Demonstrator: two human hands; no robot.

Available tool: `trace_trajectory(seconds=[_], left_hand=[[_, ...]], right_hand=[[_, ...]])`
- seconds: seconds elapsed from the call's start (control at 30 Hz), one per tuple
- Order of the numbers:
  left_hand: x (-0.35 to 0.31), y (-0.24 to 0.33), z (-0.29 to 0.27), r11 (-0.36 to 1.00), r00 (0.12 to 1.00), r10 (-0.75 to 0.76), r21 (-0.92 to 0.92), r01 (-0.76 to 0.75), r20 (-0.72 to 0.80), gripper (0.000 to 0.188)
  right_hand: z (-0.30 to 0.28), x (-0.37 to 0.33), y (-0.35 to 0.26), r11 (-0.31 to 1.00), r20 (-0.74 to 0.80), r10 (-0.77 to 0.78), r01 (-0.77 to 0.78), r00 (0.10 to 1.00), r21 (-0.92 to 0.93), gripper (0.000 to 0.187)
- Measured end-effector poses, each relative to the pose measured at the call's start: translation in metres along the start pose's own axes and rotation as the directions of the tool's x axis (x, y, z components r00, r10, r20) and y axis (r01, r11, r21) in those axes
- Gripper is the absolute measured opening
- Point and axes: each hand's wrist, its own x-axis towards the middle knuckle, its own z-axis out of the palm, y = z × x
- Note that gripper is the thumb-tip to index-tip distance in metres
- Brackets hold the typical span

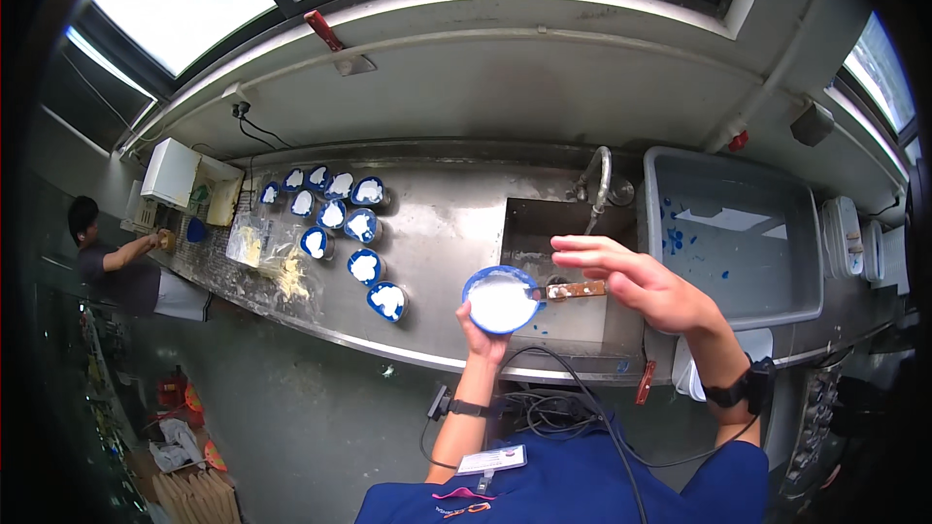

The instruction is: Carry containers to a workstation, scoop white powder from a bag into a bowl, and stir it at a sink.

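My left hand is closed around a blue bowl from its near side, at the front edge of the sink. Smooth white material fills the bowl. A spatula with a wooden handle lies with its blade end at the bowl's right rim. Next to the handle's end is my right hand, its fingers stretched out and not wrapped round it. Whether the thumb touches the handle cannot be made out. To the left on the steel counter, several blue-rimmed cups hold lumpy white material.
A sink with a curved faucet lies beyond the bowl. At right stands a grey tub with water and blue scraps. Yellowish residue and a white machine are at left. Another person works at the far left.
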Motion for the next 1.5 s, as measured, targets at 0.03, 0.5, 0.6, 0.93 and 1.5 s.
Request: trace_trajectory(seconds=[0.03, 0.5, 0.6, 0.93, 1.5], left_hand=[[-0.005, 0.007, -0.007, 1.000, 1.000, 0.010, 0.006, -0.010, 0.000, 0.079], [-0.018, 0.047, -0.016, 0.981, 0.978, 0.192, -0.008, -0.194, -0.076, 0.082], [-0.019, 0.040, 0.001, 0.989, 0.989, 0.148, -0.024, -0.148, -0.003, 0.083], [-0.013, 0.022, -0.006, 0.997, 0.998, 0.063, -0.033, -0.064, -0.024, 0.080], [-0.008, 0.023, 0.003, 0.996, 0.997, 0.076, -0.036, -0.077, -0.031, 0.081]], right_hand=[[0.009, -0.013, -0.025, 0.984, 0.050, -0.121, 0.113, 0.991, 0.141, 0.075], [0.028, -0.030, -0.148, 0.989, 0.850, -0.124, 0.135, 0.512, 0.064, 0.103], [0.054, -0.050, -0.117, 0.927, 0.835, -0.352, 0.280, 0.422, 0.249, 0.129], [0.129, -0.052, -0.094, 0.365, -0.213, -0.786, 0.713, 0.581, 0.598, 0.137], [0.114, -0.034, -0.083, 0.379, -0.097, -0.847, 0.722, 0.523, 0.578, 0.125]])
